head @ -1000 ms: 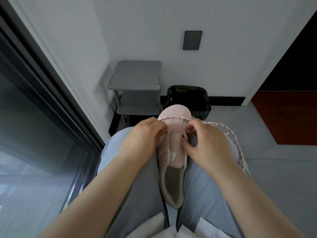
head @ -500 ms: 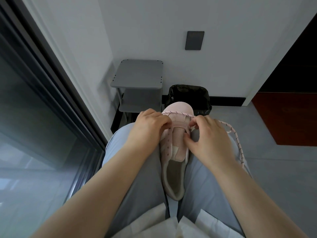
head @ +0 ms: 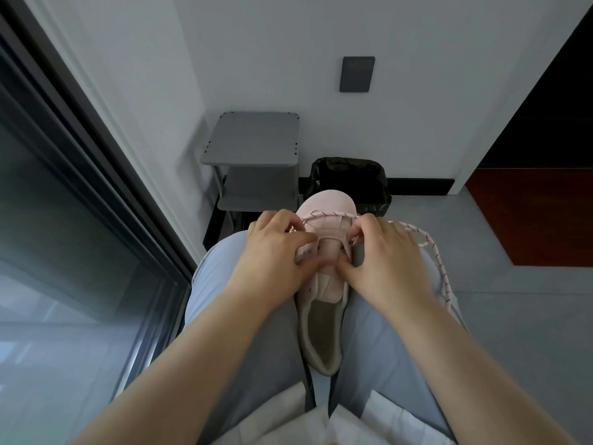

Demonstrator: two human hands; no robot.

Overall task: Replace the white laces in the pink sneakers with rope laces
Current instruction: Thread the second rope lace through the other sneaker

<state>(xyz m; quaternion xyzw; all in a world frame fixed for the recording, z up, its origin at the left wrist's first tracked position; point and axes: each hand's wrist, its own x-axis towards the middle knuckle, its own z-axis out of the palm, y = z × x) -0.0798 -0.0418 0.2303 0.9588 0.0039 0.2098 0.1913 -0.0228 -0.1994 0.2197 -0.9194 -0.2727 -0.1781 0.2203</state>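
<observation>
The pink sneaker [head: 327,202], wedged between the thighs [head: 385,332], is clasped by the left grip [head: 276,252]; the rope lace [head: 330,214] is seemingly pinched by the right grip [head: 388,258], trailing off to its right.

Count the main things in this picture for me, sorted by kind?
pink sneaker: 1
rope lace: 1
hands: 2 (left hand, right hand)
grey side table: 1
black bin: 1
dark wall plate: 1
Total: 7

No legible text, label, brand or number on the pink sneaker [head: 327,203], rope lace [head: 441,268] or dark wall plate [head: 356,73].
</observation>
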